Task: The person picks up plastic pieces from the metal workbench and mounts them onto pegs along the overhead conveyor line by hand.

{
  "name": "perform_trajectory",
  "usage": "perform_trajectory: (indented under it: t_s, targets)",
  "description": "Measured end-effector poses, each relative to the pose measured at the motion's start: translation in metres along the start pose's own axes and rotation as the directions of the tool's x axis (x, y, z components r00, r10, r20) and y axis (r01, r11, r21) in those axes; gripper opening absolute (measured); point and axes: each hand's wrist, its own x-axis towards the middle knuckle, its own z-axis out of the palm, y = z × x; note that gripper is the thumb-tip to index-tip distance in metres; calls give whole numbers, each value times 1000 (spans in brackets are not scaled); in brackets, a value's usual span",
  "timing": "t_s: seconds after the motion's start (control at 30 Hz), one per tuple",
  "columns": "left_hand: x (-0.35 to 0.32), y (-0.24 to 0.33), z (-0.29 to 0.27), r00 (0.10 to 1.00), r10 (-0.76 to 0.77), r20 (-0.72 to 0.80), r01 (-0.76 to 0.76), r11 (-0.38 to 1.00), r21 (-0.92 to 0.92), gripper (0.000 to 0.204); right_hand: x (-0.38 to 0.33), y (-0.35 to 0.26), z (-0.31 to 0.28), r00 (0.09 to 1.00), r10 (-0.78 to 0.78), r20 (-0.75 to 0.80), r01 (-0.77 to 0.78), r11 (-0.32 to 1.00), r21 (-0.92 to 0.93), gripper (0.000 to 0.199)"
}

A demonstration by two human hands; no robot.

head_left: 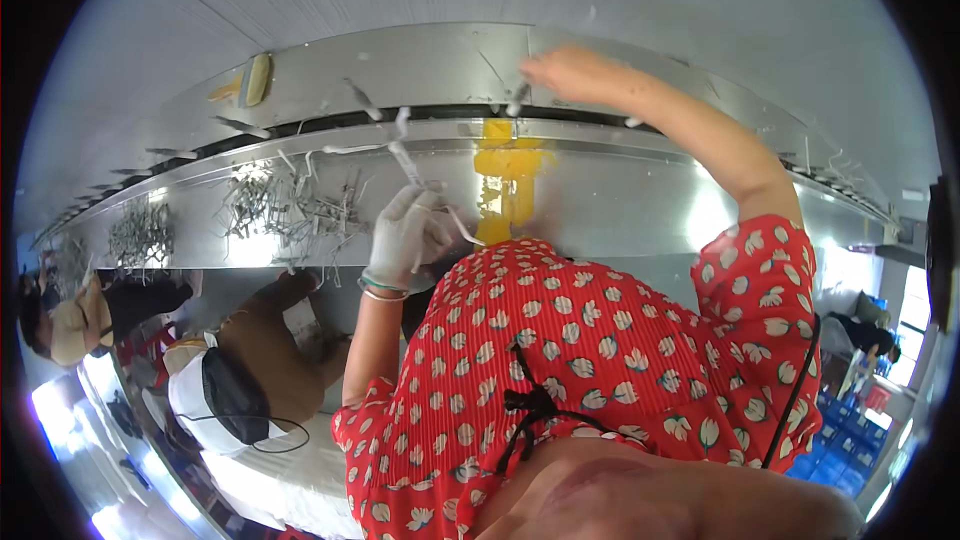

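My left hand (402,237), in a white glove with bands at the wrist, is closed around a thin, bent, pale grey strip (404,164). The strip's upper end rises above the fingers, and a slim curved pale piece (463,227) sticks out to their right. Higher up, my bare right hand (575,74) reaches over the metal ledge. Its fingertips are blurred beside a small grey peg with a whitish end (517,100). Whether they touch or grip it cannot be made out.
Similar pegs (362,98) line a dark slot along the metal bench (620,175). Heaps of thin metal pieces (262,202) lie left of my gloved hand. A brush (256,80) rests on the ledge, and yellow tape (517,172) marks the bench. A co-worker (255,360) sits at left.
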Motion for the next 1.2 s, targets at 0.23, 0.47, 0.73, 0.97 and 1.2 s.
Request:
perform_trajectory:
  t_s: [0.23, 0.47, 0.73, 0.97, 1.2]
  targets:
    - [-2, 11, 16, 959, 267, 90, -279, 947, 160, 22, -62, -72, -31, 939, -175, -295, 44, 914, -404, 12]
    - [-22, -2, 28, 763, 597, 248, -552, 401, 731, 24, -17, -198, 23, 932, 111, -346, 106, 827, 552, 26]
    - [43, 18, -155, 799, 598, -61, 81, -6, 997, 20, 56, -187, -67, 950, -137, -279, 289, 723, 628, 22]
    - [135, -29, -219, 988, 78, -136, 156, -412, 898, 31, 228, -131, -25, 950, -217, -223, 240, 967, 82, 24]
    - [140, -25, -195, 932, 191, -308, 345, -209, 915, 41, 152, -76, -25, 943, -193, -270, 246, 953, 179, 16]
